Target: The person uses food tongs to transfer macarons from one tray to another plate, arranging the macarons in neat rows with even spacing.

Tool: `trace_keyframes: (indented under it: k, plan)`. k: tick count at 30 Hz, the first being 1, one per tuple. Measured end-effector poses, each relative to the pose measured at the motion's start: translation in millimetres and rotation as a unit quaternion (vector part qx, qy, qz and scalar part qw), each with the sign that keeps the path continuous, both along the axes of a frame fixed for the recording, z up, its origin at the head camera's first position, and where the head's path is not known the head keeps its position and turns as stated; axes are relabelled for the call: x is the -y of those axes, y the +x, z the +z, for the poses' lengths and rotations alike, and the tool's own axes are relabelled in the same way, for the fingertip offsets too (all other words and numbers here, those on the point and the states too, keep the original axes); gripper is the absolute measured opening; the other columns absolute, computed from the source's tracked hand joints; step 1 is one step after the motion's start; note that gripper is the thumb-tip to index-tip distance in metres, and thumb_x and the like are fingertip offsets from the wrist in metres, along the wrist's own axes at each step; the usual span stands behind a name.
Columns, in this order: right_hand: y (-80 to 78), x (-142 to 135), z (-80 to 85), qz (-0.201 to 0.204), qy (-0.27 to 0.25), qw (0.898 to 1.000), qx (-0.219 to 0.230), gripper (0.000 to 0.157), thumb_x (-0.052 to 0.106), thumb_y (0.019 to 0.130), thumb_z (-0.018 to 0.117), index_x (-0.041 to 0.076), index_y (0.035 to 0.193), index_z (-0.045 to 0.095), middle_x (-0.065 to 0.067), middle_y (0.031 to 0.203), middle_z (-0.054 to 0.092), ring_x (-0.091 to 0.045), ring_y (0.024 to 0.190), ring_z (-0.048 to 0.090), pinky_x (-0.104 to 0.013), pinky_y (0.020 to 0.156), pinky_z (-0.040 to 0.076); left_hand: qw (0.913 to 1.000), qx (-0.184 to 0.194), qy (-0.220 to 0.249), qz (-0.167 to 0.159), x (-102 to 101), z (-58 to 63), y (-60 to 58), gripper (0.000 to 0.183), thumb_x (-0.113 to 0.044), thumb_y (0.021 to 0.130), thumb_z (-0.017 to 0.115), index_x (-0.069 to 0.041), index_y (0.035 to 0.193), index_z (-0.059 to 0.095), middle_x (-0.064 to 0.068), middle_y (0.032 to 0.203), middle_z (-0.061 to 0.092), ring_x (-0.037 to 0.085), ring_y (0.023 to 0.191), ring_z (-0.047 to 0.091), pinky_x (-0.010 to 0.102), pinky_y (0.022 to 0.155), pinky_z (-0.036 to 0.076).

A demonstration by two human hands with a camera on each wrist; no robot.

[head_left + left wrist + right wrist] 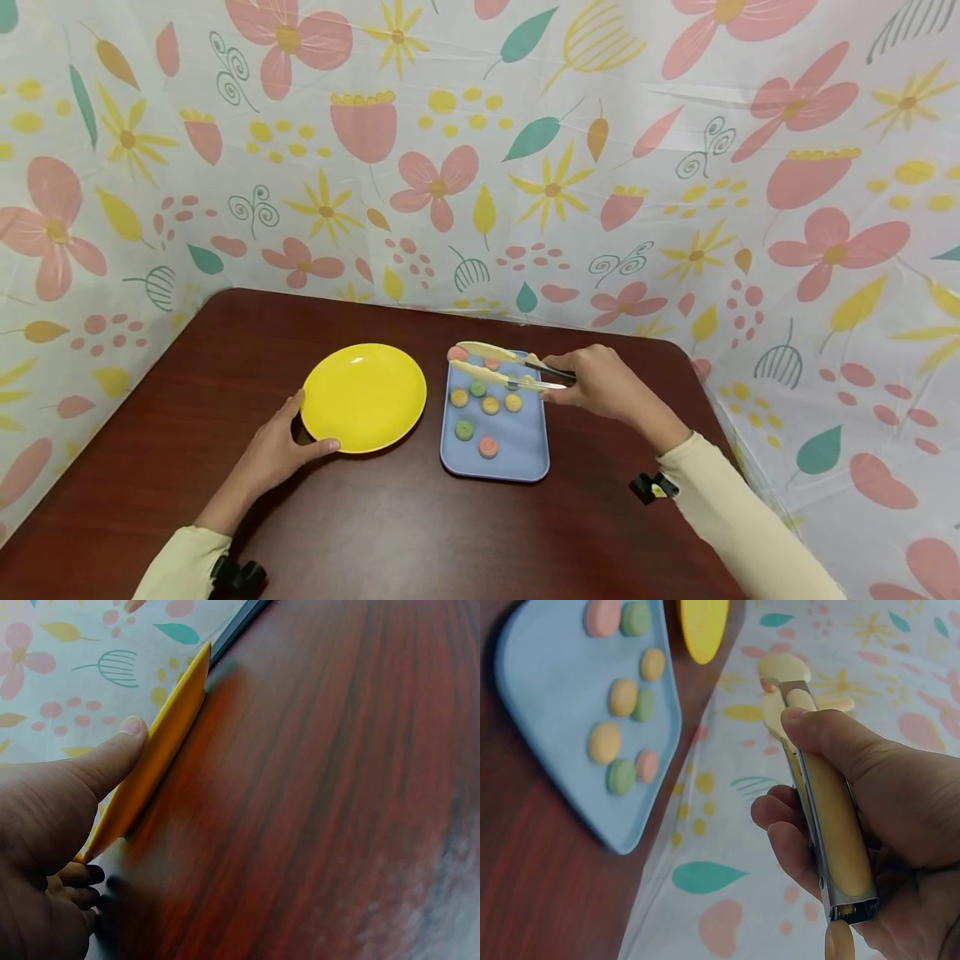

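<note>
My left hand [281, 446] holds the near-left rim of a round yellow plate [365, 398]; the left wrist view shows the thumb along the plate's edge [161, 750] and curled fingertips below. My right hand [600, 383] grips metal tongs with cream tips [480, 373], held over the far end of a blue tray [517, 454]. A pink macaron [457, 354] appears by the tong tips; whether they clasp it, I cannot tell. On the tray lie several macarons, including a green one [464, 430], a yellow one [490, 405] and a pink one [488, 447].
Plate and tray stand side by side on a dark brown wooden table [375, 525]. A flower-patterned white cloth [450, 208] hangs behind the table and along its sides. Black wrist cameras [238, 575] are strapped at both sleeves.
</note>
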State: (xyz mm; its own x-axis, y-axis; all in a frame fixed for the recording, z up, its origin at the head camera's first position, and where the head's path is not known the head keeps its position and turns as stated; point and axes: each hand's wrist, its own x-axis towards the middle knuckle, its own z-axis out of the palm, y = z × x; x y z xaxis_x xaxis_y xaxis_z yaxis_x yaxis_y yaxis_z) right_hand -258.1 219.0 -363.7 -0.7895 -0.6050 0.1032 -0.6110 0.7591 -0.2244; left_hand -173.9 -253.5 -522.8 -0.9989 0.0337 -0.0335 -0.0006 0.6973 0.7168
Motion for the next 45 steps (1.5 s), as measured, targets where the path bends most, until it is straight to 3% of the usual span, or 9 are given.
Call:
trace_keyframes:
  k: [2, 7, 12, 14, 19, 25, 32, 41, 45]
  plan:
    - [-3.4, 7, 1.3, 0.005, -0.004, 1.000, -0.001, 0.053, 0.035, 0.084, 0.086, 0.004, 0.125, 0.074, -0.001, 0.087, 0.077, -0.005, 0.058, 0.048, -0.026, 0.056, 0.039, 1.0000, -0.002, 0.002, -0.001, 0, -0.3, 0.1, 0.128, -0.061, 0.079, 0.082, 0.004, 0.162, 0.009, 0.035, 0.163, 0.017, 0.055, 0.148, 0.023, 0.072, 0.110, 0.030]
    - [-11.1, 21, 2.4, 0.014, -0.009, 1.000, 0.008, 0.054, 0.035, 0.084, 0.086, 0.005, 0.127, 0.073, 0.009, 0.062, 0.063, -0.005, 0.049, 0.043, -0.025, 0.051, 0.037, 1.0000, -0.004, 0.004, -0.002, 0, -0.4, -0.4, 0.128, -0.062, 0.079, 0.081, 0.003, 0.162, 0.009, 0.034, 0.164, 0.016, 0.055, 0.148, 0.023, 0.072, 0.110, 0.031]
    - [-18.8, 38, 0.9, 0.037, -0.016, 0.999, -0.001, 0.053, 0.034, 0.084, 0.086, 0.005, 0.126, 0.073, 0.002, 0.074, 0.074, -0.001, 0.054, 0.051, -0.024, 0.054, 0.041, 1.0000, -0.002, 0.004, 0.002, 0, 0.4, -0.2, 0.128, -0.061, 0.078, 0.082, 0.004, 0.162, 0.010, 0.035, 0.163, 0.017, 0.055, 0.148, 0.022, 0.072, 0.110, 0.031]
    - [-21.6, 45, 0.4, 0.046, -0.018, 0.999, -0.002, 0.052, 0.032, 0.084, 0.086, 0.005, 0.126, 0.073, 0.001, 0.071, 0.072, -0.002, 0.052, 0.050, -0.024, 0.053, 0.040, 1.0000, -0.001, 0.005, 0.004, 0, 0.9, 0.2, 0.128, -0.061, 0.078, 0.082, 0.004, 0.162, 0.010, 0.035, 0.164, 0.016, 0.055, 0.148, 0.022, 0.073, 0.110, 0.031]
    - [-29.4, 63, -3.6, 0.060, -0.018, 0.998, 0.001, 0.050, 0.031, 0.085, 0.085, 0.005, 0.126, 0.073, 0.009, 0.050, 0.051, -0.005, 0.043, 0.038, -0.023, 0.049, 0.034, 1.0000, -0.004, 0.006, 0.003, 1, 1.5, -0.3, 0.127, -0.061, 0.078, 0.081, 0.001, 0.163, 0.009, 0.033, 0.165, 0.017, 0.054, 0.148, 0.023, 0.072, 0.109, 0.032]
    - [-39.4, 81, -17.1, 0.076, -0.022, 0.997, -0.003, 0.050, 0.033, 0.086, 0.084, 0.005, 0.126, 0.073, 0.010, 0.052, 0.054, -0.004, 0.041, 0.036, -0.023, 0.050, 0.030, 1.0000, -0.001, 0.003, 0.003, 0, 1.6, -1.5, 0.127, -0.061, 0.079, 0.081, 0.000, 0.163, 0.010, 0.034, 0.164, 0.017, 0.055, 0.148, 0.022, 0.073, 0.109, 0.032]
    - [-47.2, 103, -30.1, 0.080, -0.030, 0.996, 0.022, 0.042, 0.032, 0.087, 0.084, 0.011, 0.122, 0.076, 0.009, 0.061, 0.062, -0.003, 0.046, 0.047, -0.023, 0.051, 0.037, 1.0000, 0.006, 0.005, 0.003, -1, 2.8, -1.5, 0.125, -0.060, 0.080, 0.081, 0.001, 0.163, 0.010, 0.035, 0.164, 0.016, 0.055, 0.148, 0.022, 0.073, 0.109, 0.032]
    - [-58.3, 128, -42.7, 0.095, -0.024, 0.995, 0.022, 0.047, 0.034, 0.087, 0.083, 0.008, 0.125, 0.075, 0.004, 0.067, 0.066, -0.006, 0.043, 0.034, -0.023, 0.050, 0.031, 0.9999, 0.010, 0.006, 0.004, 1, 1.0, -2.1, 0.126, -0.062, 0.079, 0.080, 0.001, 0.163, 0.010, 0.035, 0.164, 0.016, 0.055, 0.149, 0.021, 0.073, 0.110, 0.030]
    - [-63.3, 136, -50.4, 0.094, -0.017, 0.995, 0.035, 0.049, 0.036, 0.087, 0.083, 0.009, 0.127, 0.074, -0.005, 0.085, 0.076, -0.008, 0.047, 0.038, -0.024, 0.052, 0.033, 0.9999, 0.009, 0.011, 0.005, 2, 0.2, -1.4, 0.125, -0.061, 0.079, 0.081, 0.000, 0.163, 0.010, 0.034, 0.164, 0.016, 0.054, 0.149, 0.020, 0.073, 0.110, 0.030]
